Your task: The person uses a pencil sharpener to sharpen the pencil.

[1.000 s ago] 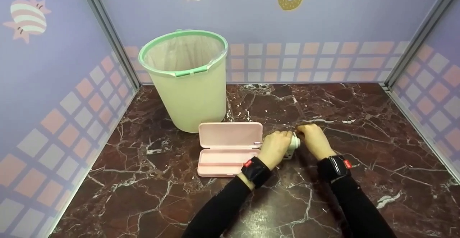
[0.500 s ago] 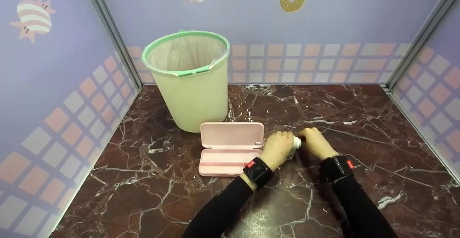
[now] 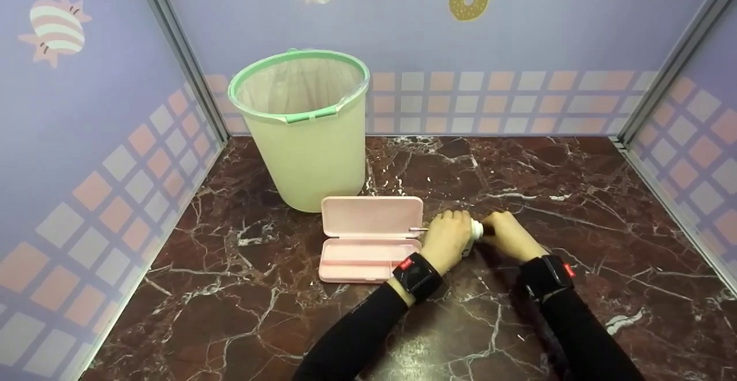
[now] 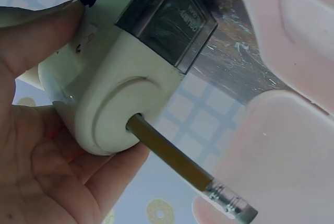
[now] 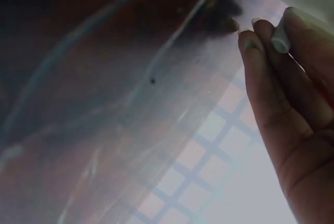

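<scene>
A person in long black sleeves (image 3: 354,332) is working with both bare hands on a dark red, white-veined marble-look tabletop (image 3: 230,317). The left hand (image 4: 47,166) is gripping a white crank pencil sharpener (image 4: 107,96), its thumb and fingers curling around opposite sides of the body. The sharpener is showing dark blue printed figures and a smoky see-through shavings drawer (image 4: 169,28). A pencil (image 4: 172,153) with a brownish-yellow barrel is sitting in the sharpener's round hole, its metal-banded eraser end pointing left toward the pencil case. The right hand (image 5: 297,109) is pinching a small pale crank knob (image 5: 280,41) between its thumb and fingers, with hardly any gap around it. The sharpener is sitting just right of the pink pencil case (image 3: 371,217); whether its base is touching the tabletop is hidden. The case's lid is standing raised behind its divided tray.

Behind the case, to the left, a pale green waste bin (image 3: 311,156) with a brighter green rim and a clear liner is standing upright. White specks (image 3: 397,184) are lying near it. Black bands (image 3: 416,276) are circling both wrists.
</scene>
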A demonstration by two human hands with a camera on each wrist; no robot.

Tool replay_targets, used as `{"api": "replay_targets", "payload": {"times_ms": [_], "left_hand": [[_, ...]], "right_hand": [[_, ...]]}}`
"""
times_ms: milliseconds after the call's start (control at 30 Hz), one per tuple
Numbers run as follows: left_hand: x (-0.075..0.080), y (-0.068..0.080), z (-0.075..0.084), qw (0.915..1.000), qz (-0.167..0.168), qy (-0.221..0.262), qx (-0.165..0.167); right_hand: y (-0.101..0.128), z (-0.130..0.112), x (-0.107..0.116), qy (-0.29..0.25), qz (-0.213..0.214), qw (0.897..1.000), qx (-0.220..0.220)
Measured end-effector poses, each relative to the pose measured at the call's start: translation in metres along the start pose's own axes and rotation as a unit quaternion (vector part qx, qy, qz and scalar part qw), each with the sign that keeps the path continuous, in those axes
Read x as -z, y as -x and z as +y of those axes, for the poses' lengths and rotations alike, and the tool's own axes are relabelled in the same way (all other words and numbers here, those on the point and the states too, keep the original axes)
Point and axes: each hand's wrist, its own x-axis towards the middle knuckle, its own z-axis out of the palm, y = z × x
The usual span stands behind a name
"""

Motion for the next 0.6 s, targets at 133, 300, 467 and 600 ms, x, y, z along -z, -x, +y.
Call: {"api": "replay_targets", "payload": {"times_ms": [133, 300, 467, 600], "left_hand": [[0.002, -0.001, 0.000, 1.0000, -0.002, 0.007, 0.001], [0.002, -0.002, 0.002, 0.9999, 0.002, 0.004, 0.010], [0.002, -0.003, 0.004, 0.9998, 0.006, 0.000, 0.020], [0.003, -0.003, 0.005, 0.9997, 0.001, 0.005, 0.024]], "right_hand": [[0.002, -0.004, 0.003, -0.001, -0.006, 1.000, 0.004], [0.003, -0.012, 0.010, -0.016, -0.029, 0.999, -0.010], [0.003, -0.015, 0.012, -0.026, -0.059, 0.997, -0.042], [0.003, -0.015, 0.010, -0.025, -0.065, 0.996, -0.057]]}}
